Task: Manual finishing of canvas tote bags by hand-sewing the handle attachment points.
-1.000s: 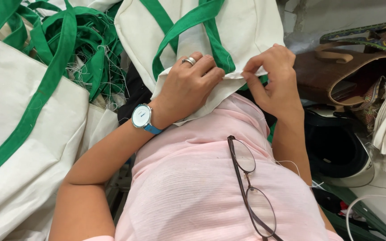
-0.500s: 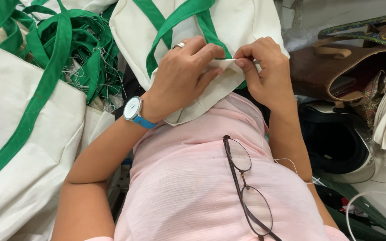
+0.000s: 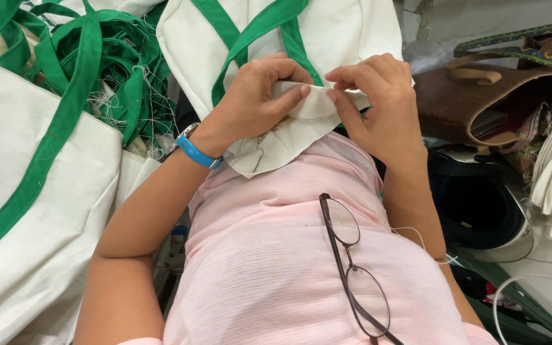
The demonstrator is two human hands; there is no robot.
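Cream canvas bag [image 3: 314, 38] hem pinched by both hands' fingers [image 3: 289, 83].

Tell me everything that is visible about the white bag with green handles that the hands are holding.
The white bag looks like canvas cloth, with green strap handles crossing its front. It lies against the person's chest over the pink shirt. Its stitched edge is folded up and pinched between the left hand and the right hand. Loose threads hang nearby.

lap [image 3: 301, 268] — tote bag [image 3: 301, 121], glasses [image 3: 352, 268]
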